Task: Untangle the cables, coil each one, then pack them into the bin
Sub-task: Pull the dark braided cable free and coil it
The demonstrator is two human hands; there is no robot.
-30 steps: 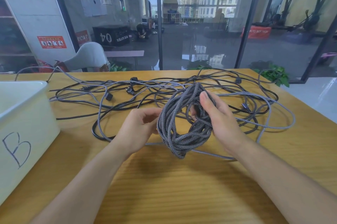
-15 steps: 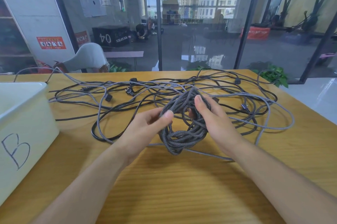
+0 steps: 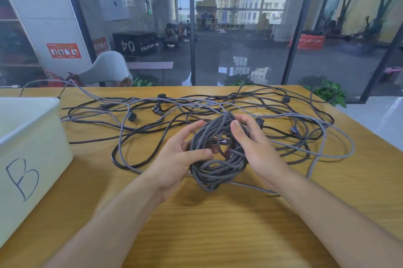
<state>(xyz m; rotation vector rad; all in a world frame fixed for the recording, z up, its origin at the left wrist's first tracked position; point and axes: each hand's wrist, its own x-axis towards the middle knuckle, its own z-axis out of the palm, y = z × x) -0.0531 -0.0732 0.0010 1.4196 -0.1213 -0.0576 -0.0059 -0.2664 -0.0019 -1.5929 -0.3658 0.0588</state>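
Note:
A thick coil of grey-and-black braided cable (image 3: 216,167) hangs between my two hands above the wooden table (image 3: 218,224). My right hand (image 3: 255,147) grips the coil's right side, its fingers curled over the top loops. My left hand (image 3: 181,154) holds the left side, thumb across the front and fingers behind the loops. Behind the coil, a tangle of black and grey cables (image 3: 174,110) with several plugs spreads across the far half of the table. The white bin (image 3: 32,147), marked "B" on its front, stands at the left edge.
A loose grey cable (image 3: 331,134) loops out toward the table's right edge. Another cable end trails off the far left corner behind the bin. A glass wall and a grey chair (image 3: 106,67) lie beyond the table's far edge.
The coil has come down lower and closer to the table. My left hand has shifted from beside the coil onto its left side, thumb now across the loops.

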